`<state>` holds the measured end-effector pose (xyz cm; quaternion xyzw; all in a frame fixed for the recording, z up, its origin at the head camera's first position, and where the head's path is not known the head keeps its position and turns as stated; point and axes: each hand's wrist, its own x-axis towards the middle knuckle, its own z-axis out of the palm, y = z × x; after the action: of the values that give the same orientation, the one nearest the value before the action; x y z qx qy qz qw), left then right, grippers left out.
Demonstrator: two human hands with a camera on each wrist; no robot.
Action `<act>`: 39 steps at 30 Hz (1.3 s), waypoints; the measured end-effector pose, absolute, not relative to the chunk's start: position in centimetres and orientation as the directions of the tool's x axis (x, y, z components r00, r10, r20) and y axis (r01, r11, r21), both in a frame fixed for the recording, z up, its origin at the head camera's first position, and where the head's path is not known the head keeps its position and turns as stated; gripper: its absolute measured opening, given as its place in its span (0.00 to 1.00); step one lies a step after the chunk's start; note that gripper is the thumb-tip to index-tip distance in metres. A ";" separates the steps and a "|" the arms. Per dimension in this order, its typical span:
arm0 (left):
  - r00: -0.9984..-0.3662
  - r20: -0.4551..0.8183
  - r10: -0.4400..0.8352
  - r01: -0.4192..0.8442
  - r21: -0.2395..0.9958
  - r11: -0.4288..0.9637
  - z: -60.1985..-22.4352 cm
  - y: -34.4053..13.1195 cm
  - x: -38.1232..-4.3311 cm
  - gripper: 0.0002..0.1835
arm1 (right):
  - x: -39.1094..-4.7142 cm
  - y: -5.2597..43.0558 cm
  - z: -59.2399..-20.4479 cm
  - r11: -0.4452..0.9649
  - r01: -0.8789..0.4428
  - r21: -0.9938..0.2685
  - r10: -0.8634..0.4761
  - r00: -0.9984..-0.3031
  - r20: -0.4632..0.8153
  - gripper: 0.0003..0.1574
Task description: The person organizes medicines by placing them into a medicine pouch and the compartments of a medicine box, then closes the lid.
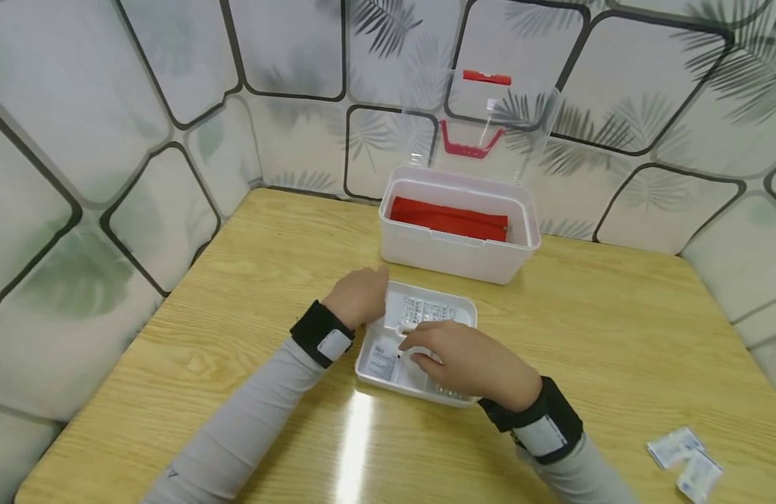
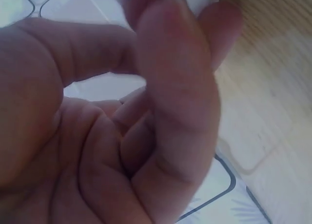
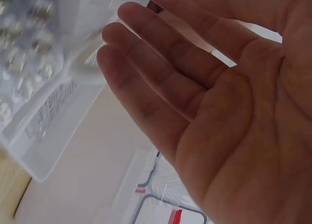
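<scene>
A white plastic tray (image 1: 367, 369) lies on the wooden table in front of me. It holds a silver blister pack (image 1: 428, 309) and a printed paper sachet (image 1: 381, 360). My left hand (image 1: 360, 297) sits at the tray's far left rim with its fingers curled, gripping the rim as far as I can see. In the left wrist view the left hand (image 2: 146, 126) fills the frame, fingers bent toward the thumb. My right hand (image 1: 425, 346) lies over the tray's middle. The right wrist view shows the right hand (image 3: 195, 97) flat with straight fingers above the blister pack (image 3: 24, 53) and the tray (image 3: 73, 151).
Behind the tray stands a white storage box (image 1: 457, 259) with a red pouch (image 1: 447, 218) inside and its clear lid (image 1: 488, 119) raised. Two small white sachets (image 1: 683, 455) lie near the table's front right. Patterned walls close in the table on three sides.
</scene>
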<state>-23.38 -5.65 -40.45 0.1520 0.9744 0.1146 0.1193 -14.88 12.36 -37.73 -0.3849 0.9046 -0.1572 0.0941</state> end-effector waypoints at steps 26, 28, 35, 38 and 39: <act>-0.869 -0.369 0.330 0.178 0.389 0.904 -42.0 -6.2 -24.6 0.37 | -8.5 27.6 -36.3 0.870 -0.303 -0.390 -0.350 -0.935 -0.054 0.24; -0.862 -0.388 0.327 0.174 0.380 0.909 -42.0 -6.1 -24.6 0.37 | -7.9 29.5 -36.5 0.881 -0.252 -0.401 -0.302 -0.951 -0.065 0.26; -0.850 -0.409 0.332 0.183 0.362 0.914 -41.9 -5.9 -24.5 0.36 | -5.2 36.4 -38.3 0.956 -0.036 -0.290 -0.084 -0.985 -0.153 0.36; -0.850 -0.409 0.332 0.168 0.386 0.907 -42.0 -6.0 -24.7 0.36 | -4.5 38.6 -39.0 0.971 0.028 -0.237 -0.026 -0.974 -0.223 0.41; -0.850 -0.410 0.331 0.162 0.394 0.905 -42.0 -6.0 -24.7 0.36 | -4.4 39.2 -39.2 0.974 0.047 -0.223 -0.010 -0.969 -0.247 0.43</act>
<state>-24.71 -5.99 -42.03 0.1302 0.9458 0.1750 0.2407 -4.36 39.16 -39.16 0.0093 0.9856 -0.1142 0.1243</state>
